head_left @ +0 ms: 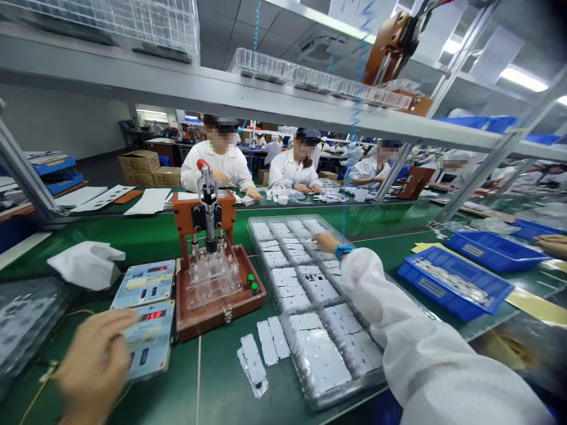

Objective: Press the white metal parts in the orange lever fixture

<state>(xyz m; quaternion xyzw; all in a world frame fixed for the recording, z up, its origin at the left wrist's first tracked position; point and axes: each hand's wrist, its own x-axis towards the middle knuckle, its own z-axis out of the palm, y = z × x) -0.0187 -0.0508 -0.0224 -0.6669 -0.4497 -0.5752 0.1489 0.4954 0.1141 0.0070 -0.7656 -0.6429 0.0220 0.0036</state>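
Note:
My left hand (95,357) is blurred at the lower left, over the edge of a light blue meter box (153,348) with red digits; its fingers are bent and what they hold, if anything, is too smeared to tell. My right hand (326,242), with a blue wrist band, reaches over the far right part of a clear tray (310,401) of flat white plates; its fingertips are at the plates and partly hidden. Between the hands stands an orange press fixture (181,212) with a red-tipped lever and clear plastic block. Loose white plates (253,360) lie left of the tray.
Blue bins (432,289) stand at the right, one holding white parts. A crumpled white cloth (86,265) and dark trays (26,319) are at the left. A metal shelf (266,97) crosses overhead. Several people in white sit beyond the green divider.

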